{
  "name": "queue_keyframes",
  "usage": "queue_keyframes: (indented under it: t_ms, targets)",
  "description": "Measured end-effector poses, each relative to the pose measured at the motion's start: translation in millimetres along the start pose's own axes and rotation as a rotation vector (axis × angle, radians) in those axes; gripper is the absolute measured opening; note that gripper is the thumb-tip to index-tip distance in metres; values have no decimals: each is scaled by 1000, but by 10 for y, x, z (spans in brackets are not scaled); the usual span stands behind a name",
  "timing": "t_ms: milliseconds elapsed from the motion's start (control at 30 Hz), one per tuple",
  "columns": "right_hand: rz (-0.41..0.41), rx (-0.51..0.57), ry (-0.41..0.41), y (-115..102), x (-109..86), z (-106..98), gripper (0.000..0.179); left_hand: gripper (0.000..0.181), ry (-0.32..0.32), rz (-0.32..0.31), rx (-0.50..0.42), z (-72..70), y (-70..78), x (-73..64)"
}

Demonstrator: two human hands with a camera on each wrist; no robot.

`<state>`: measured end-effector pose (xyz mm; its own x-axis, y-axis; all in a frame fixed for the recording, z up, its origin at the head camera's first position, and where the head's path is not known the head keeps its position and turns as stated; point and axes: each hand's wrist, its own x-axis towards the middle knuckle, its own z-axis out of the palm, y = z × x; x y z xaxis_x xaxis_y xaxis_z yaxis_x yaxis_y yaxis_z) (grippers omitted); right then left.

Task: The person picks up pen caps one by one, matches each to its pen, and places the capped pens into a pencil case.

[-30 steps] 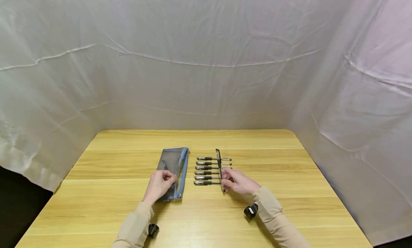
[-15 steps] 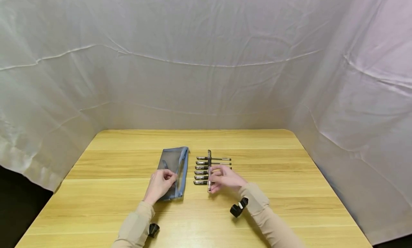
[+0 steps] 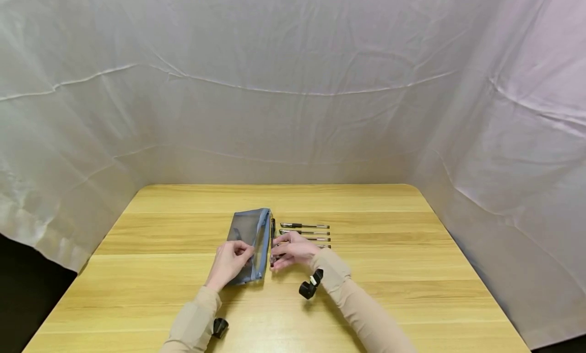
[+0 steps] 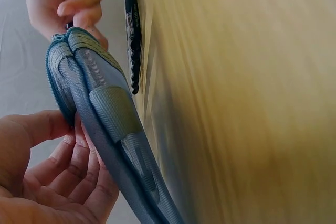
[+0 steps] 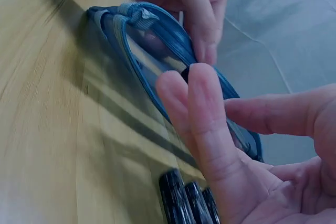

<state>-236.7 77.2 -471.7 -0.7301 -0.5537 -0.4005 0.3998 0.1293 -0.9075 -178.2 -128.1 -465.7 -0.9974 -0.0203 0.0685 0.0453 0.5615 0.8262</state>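
A blue-edged mesh zip pouch [image 3: 241, 225] lies left of centre on the table, its zipped mouth held apart. My left hand [image 3: 227, 264] pinches the near lip of that mouth; the left wrist view shows thumb and fingers on the pouch's edge [image 4: 113, 129]. Right beside the mouth, my right hand [image 3: 295, 248] holds a black-capped gel pen [image 3: 273, 228] lengthwise along the opening. Most of this pen is hidden by the fingers [image 5: 210, 124] in the right wrist view. Several similar pens [image 3: 304, 225] lie in a row under and beyond the right hand.
The wooden table [image 3: 389, 302] extends around the work. Pale grey cloth [image 3: 293, 129] hangs behind it and on both sides. Black caps of the lying pens [image 5: 176, 195] sit close below my right hand.
My right hand has carried the pen leftward, from over the row of pens to the pouch's mouth. My left hand has kept its pinch, with the pouch shifting slightly.
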Motion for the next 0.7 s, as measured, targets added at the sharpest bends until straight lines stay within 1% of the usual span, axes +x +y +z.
queue_keyframes:
  t_ms: [167,300,467,533,700]
  targets:
    - [-8,-20,-50,-35,35,77,47,11,3,4,-11,10,4,4]
    - [-37,-46,-55,-19,-18,44,43,12,3,5,-22,15,11,7]
    - [-79,-69,-51,48,-170,-97,42,12,7,3,-28,17,20,4]
    - [-91,-62,-41,81,-249,-173,43,12,7,2,-28,19,20,3]
    - [-163,-78,29,166,-441,-408,42,12,6,0,-29,29,18,6]
